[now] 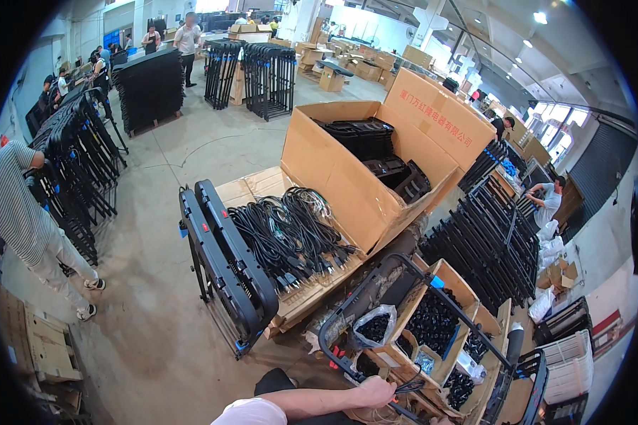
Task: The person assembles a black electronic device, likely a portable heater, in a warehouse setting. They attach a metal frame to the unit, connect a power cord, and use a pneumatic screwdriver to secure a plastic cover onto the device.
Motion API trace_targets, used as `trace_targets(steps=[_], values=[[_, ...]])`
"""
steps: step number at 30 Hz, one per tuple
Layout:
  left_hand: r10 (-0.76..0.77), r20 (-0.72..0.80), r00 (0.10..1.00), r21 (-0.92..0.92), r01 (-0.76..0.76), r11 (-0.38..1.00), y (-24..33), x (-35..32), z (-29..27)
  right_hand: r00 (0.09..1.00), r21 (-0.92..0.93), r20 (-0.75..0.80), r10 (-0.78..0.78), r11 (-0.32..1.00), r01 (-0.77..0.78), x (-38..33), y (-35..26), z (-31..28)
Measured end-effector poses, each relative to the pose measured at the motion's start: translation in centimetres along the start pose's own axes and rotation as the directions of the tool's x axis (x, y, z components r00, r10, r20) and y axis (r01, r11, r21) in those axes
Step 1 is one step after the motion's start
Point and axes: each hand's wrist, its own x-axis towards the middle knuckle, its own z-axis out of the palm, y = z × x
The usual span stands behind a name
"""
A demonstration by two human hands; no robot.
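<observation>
My left hand (376, 392) is closed at the bottom middle, its bare forearm coming in from the lower left below a white sleeve. Thin black cables (410, 384) stick out from its far side and appear gripped in it. Around it runs a black tubular frame (325, 338), tilted, with red clips (338, 358) on its near side. Just beyond the hand stands a divided wooden box (386, 348) of small black parts (432, 322), with a clear plastic bag (376, 324) of more black parts at its left. My right hand is out of view.
Ahead, black power cords (287, 230) lie heaped on cardboard beside a large open carton (326, 145) of black plastic parts. Two folded black frames (227, 262) stand left of the cords. More frames (482, 241) are stacked at right. A person in a striped shirt (21, 188) stands far left.
</observation>
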Motion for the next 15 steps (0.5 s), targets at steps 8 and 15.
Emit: trace_targets(steps=[8,15], values=[[0.007,-0.035,0.999,-0.049,-0.008,0.999,0.5,0.3,0.7,0.98,0.107,0.146,0.133,0.983,-0.149,4.9,6.4,3.8],[-0.004,-0.042,0.999,-0.017,0.003,1.0,0.1,0.6,1.3,0.999,0.02,0.044,0.031,0.999,-0.032,1.6,2.8,1.6]])
